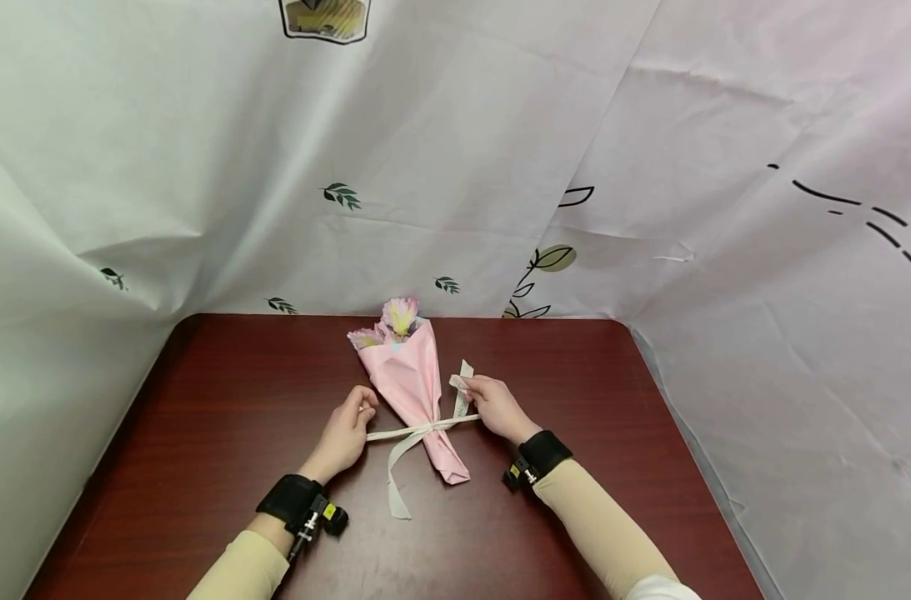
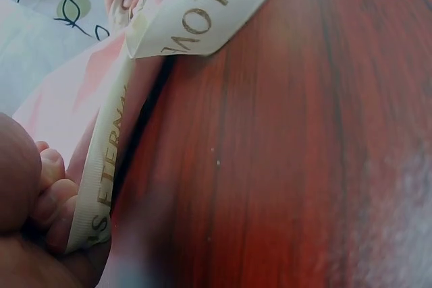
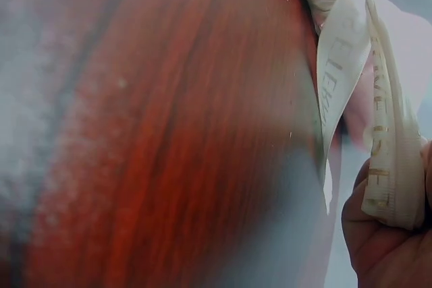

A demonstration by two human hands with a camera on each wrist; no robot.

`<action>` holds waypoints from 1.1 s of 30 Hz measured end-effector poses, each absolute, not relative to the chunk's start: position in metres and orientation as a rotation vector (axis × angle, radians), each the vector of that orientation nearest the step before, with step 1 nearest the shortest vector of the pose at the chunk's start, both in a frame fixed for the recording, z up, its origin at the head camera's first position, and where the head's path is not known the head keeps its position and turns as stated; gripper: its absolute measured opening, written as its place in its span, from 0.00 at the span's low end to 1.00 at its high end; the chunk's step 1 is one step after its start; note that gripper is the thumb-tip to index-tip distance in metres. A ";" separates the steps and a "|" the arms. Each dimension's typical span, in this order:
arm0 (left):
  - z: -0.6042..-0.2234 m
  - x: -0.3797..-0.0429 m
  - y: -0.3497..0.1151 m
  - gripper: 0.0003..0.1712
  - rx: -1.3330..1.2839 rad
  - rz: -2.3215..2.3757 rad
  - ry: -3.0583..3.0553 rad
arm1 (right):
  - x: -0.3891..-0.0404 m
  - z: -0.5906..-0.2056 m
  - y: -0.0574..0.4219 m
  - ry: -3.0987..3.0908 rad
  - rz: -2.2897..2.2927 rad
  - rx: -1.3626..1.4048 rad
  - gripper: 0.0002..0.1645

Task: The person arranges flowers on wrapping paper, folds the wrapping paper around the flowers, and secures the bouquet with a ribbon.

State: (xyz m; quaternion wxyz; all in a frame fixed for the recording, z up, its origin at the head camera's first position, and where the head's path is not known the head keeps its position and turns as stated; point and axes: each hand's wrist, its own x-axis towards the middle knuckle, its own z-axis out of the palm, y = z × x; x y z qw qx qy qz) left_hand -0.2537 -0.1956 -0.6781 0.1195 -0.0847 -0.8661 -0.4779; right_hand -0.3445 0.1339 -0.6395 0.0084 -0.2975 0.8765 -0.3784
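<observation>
A bouquet in pink wrapping paper [image 1: 408,379] lies on the table, its pink and yellow flowers [image 1: 399,317] toward the far edge. A cream ribbon [image 1: 397,475] with gold lettering is tied around the narrow part of the wrap. To the left, my left hand [image 1: 347,429] grips one side of the ribbon, fingers curled round it. My right hand [image 1: 498,407] pinches the ribbon on the opposite side, and the stretch between both hands looks taut. One ribbon tail hangs toward the near side; another stands up beside my right fingers.
The dark red wooden table [image 1: 575,367] has rounded far corners. Behind and beside it hangs a pale cloth [image 1: 455,150] printed with leaves. Black straps with small cameras sit on both wrists.
</observation>
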 end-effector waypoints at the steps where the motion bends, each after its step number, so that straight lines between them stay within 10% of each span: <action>1: -0.677 -0.253 -0.196 0.13 -0.244 -1.387 -2.533 | -0.343 -0.640 0.135 2.726 -1.179 -0.970 0.19; 16: -0.668 -0.263 -0.213 0.07 -0.132 -1.300 -2.528 | -0.276 -0.576 0.118 2.405 -1.192 -1.007 0.17; 33: -0.581 -0.248 -0.212 0.14 0.350 -1.439 -2.444 | -0.333 -0.573 0.109 2.320 -1.634 -0.162 0.33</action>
